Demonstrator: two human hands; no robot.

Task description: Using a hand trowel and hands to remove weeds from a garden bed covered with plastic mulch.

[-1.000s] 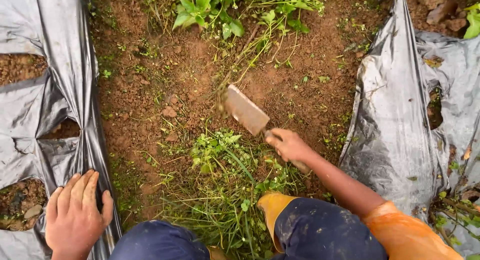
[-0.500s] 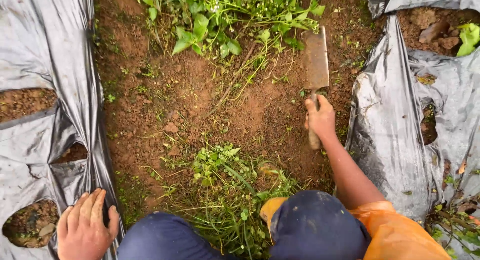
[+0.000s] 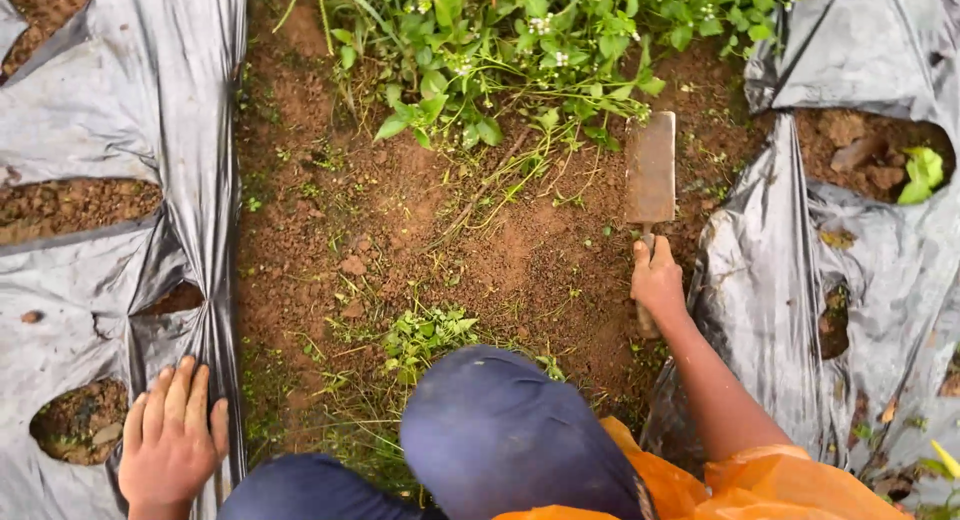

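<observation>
Rust-brown flat metal hoe blade (image 3: 651,169) now farther forward at the edge of the green flowering weeds (image 3: 520,50), right hand (image 3: 657,283) clamped on its handle; left hand (image 3: 172,442) spread flat on grey plastic mulch sheet (image 3: 150,100).

A person's right hand (image 3: 658,282) grips a flat-bladed hand hoe (image 3: 650,170), blade resting on bare red soil (image 3: 420,230) beside flowering weeds (image 3: 520,50), while the left hand (image 3: 172,440) lies flat on grey plastic mulch sheeting (image 3: 120,110).
</observation>
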